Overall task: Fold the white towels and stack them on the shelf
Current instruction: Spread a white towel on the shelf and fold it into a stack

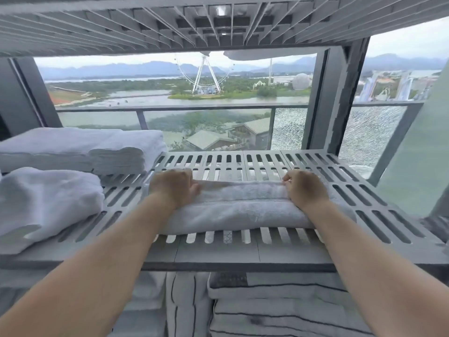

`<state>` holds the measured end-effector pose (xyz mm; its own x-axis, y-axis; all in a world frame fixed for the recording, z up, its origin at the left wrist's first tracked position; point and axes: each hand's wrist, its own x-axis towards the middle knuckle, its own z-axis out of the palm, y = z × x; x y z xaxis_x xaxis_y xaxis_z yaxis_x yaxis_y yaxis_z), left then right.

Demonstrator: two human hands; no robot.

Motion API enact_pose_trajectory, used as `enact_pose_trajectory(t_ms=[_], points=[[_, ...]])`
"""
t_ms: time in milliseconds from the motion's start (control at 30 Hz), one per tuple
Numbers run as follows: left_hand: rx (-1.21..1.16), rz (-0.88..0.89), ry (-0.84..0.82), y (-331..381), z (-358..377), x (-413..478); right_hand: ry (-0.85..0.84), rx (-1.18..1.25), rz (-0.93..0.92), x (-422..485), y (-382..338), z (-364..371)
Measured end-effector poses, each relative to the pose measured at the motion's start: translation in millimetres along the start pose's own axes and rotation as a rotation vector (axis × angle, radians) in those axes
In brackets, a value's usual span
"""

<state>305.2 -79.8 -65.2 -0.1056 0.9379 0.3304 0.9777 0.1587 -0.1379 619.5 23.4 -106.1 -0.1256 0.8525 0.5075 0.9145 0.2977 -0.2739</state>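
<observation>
Both bare arms are reaching forward, the left forearm coming in from 7 o'clock and the right from 5 o'clock. The left hand (173, 188) is lying knuckles up, its fingers (188, 177) curling over the far edge of the towel (243, 205). The right hand (305, 188) is mirroring it, its fingers (288, 177) pinching that edge at 12 o'clock.

High-rise linen store, likely a hotel
Slatted shelf (364, 190) holding folded white towels (73, 147); glass balcony rail (170, 108), Ferris wheel (206, 74) below.
</observation>
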Motion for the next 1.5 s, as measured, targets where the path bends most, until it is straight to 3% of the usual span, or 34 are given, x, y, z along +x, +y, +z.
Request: enact_pose_trajectory(t_ms=[67,167,333,533,733,867,967,1200,1367,1500], points=[[-0.006,-0.021,0.078,-9.0,-7.8,-9.2,0.123,-0.099,-0.073,-5.3,-6.5,-1.5],[0.127,-0.023,0.197,-17.5,-16.1,-14.5,0.162,-0.185,-0.143,-12.8,-16.9,-4.2],[0.395,-0.136,0.096,-33.8,-9.6,-8.8,0.115,-0.091,-0.061,-14.4,-17.2,-5.5],[0.184,0.009,0.131,-8.8,7.8,4.3,0.078,-0.085,-0.05,-10.3,-17.4,-2.3],[-0.208,0.285,0.187,57.3,-1.9,22.1,0.016,-0.064,-0.011,-11.3,-19.9,-4.7],[-0.419,0.388,-0.057,93.7,2.2,22.0,-0.034,-0.04,-0.009,-11.3,-20.2,-7.4],[-0.381,0.353,-0.15,101.4,18.2,20.5,-0.05,-0.005,0.001,-11.4,-19.9,-9.8],[-0.198,0.199,0.033,66.1,23.3,22.4,-0.053,-0.036,-0.016,-11.0,-18.8,-9.2],[-0.198,0.132,0.096,47.6,22.1,12.7,-0.04,-0.126,-0.048,-9.7,-35.4,-8.6],[-0.118,0.12,0.101,28.3,14.4,9.0,0.023,0.017,-0.196,-13.1,-85.7,-4.2]])
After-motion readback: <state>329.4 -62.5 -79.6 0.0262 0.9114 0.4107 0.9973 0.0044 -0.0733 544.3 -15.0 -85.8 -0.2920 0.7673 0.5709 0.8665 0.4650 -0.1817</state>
